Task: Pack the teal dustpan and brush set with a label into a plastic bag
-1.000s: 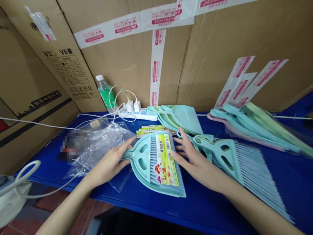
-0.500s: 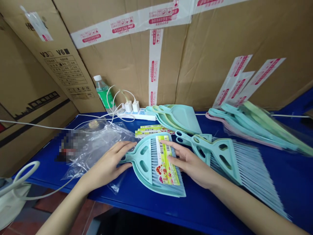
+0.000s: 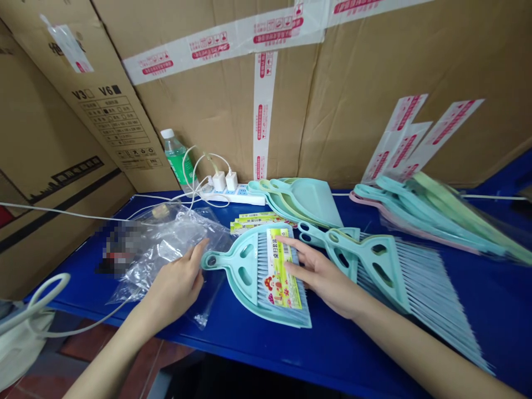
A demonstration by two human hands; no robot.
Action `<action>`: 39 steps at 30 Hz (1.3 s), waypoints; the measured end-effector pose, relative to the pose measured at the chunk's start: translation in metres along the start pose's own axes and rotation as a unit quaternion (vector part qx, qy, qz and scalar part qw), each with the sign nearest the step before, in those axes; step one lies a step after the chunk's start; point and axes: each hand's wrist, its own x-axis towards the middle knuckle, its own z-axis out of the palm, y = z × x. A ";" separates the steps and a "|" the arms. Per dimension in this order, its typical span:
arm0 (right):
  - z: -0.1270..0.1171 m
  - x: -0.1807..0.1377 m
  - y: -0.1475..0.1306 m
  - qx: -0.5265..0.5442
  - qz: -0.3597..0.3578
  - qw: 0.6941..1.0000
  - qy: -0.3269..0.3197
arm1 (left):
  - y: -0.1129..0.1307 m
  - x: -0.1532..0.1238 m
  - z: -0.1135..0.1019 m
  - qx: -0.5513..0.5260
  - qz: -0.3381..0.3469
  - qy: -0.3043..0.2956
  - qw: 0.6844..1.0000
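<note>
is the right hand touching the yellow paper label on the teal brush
Touching. In the head view the right hand lies flat on the teal plastic brush and dustpan set, its fingertips pressing the yellow paper label.

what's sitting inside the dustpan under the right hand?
Inside the dustpan lies a brush, bristles toward the pan's wide edge, with a yellow-green label card on top. The right hand presses on the card. The card and hand cover part of the bristles.

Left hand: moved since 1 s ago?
Yes. The left hand slid left off the dustpan handle onto the plastic bags, away from the label.
</note>
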 end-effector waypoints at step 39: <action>0.003 0.002 0.004 0.045 0.022 0.998 0.023 | -0.033 0.013 -0.026 -0.167 -0.108 0.057 0.978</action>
